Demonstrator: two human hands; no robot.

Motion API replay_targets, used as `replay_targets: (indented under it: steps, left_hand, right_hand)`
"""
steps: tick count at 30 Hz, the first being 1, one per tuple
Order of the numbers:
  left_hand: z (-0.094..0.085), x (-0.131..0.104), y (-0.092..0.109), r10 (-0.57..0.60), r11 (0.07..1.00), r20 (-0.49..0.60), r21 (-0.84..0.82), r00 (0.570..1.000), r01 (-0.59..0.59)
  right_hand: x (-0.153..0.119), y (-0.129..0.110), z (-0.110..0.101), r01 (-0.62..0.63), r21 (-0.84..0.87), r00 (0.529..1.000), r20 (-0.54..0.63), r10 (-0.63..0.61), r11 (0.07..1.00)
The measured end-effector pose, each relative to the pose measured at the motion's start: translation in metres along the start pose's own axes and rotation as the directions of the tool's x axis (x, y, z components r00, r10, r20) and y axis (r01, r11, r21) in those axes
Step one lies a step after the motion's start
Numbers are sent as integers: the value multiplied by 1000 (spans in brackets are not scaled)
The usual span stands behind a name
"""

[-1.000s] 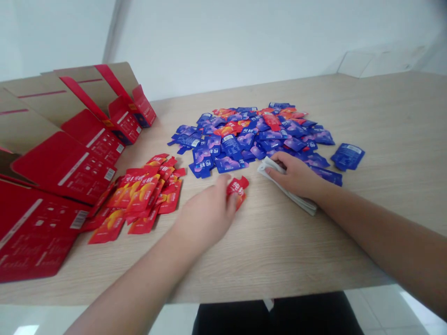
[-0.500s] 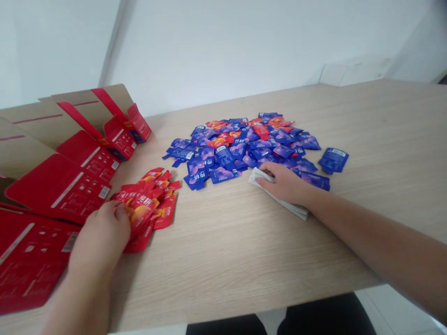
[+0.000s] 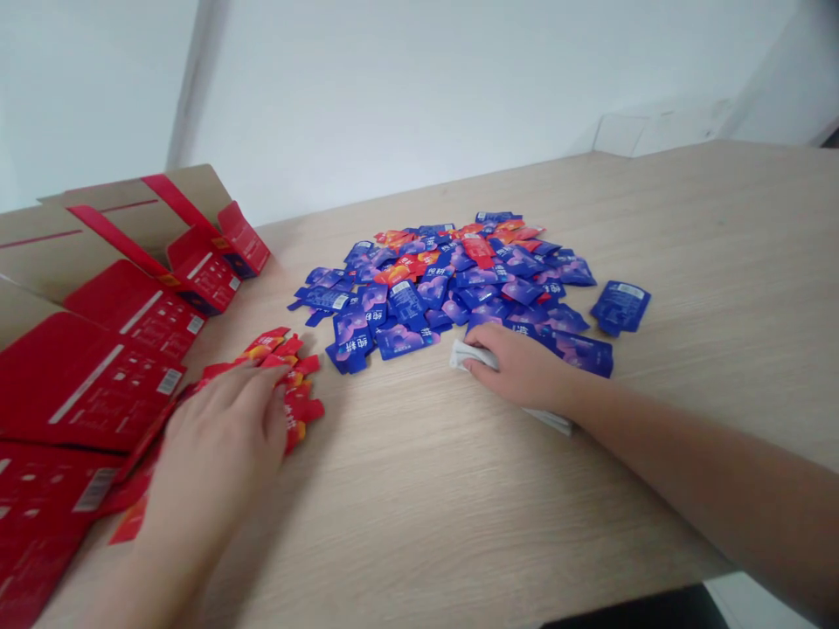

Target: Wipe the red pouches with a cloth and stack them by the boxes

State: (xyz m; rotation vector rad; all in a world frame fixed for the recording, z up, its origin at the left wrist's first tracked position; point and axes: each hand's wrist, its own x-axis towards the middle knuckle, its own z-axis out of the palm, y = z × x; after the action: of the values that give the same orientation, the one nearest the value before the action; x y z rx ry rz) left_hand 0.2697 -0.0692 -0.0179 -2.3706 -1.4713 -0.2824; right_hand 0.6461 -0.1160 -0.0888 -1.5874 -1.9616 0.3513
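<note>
On the left, my left hand is closed over a heap of small red packets with orange pictures. Its fingers curl down around them, and the fingertips are mostly hidden. Some red packets stick out past the fingers and others below the wrist side. My right hand grips a flat, folded white bundle, paper or cloth, resting low over the table. Just behind that hand lies a wide pile of blue-purple packets, with a few red packets mixed in.
Open red cardboard boxes stand in a row along the left, flaps up. One blue packet lies apart at the right of the pile. A white wall rises behind the wooden table. A white panel sits at the back right.
My left hand has moved right and over the top of the red packets, which now spread out beneath it. My right hand keeps hold of the white bundle. The view has shifted slightly.
</note>
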Motion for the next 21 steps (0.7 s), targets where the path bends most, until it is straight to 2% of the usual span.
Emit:
replay_targets:
  steps: [2,4,6,8,11,13,16,19,21]
  left_hand:
    - [8,24,29,215,969,50,-139,975,-206]
    - [22,52,59,336,928,161,-227,928,-296]
    - [39,81,85,354,926,231,-223,906,-305]
    - [54,104,105,353,929,250,-206,901,-307]
    - [65,121,125,319,945,247,-160,915,-286]
    - [64,121,134,285,957,256,-124,924,-261]
    - [52,107,144,249,968,271,-88,930,-234]
    - [31,81,154,253,967,304,-89,919,-237]
    - [17,59,163,264,964,358,-109,895,-241]
  right_hand:
    - [0,2,1,18,-20,1000,1,-18,1000]
    - [0,4,1,22,-41,1000,-1,-22,999]
    - [0,7,1,25,-58,1000,-5,-25,998]
    - [1,11,0,25,-61,1000,-14,-26,998]
    - [2,15,0,15,-53,999,-33,-17,999]
    - [3,16,-1,3,-46,999,-49,-6,999]
    - [5,16,-3,-28,-30,997,-73,26,999]
    - [7,16,-5,-88,-18,987,-135,85,996]
    - [8,17,-5,-118,-16,978,-173,113,993]
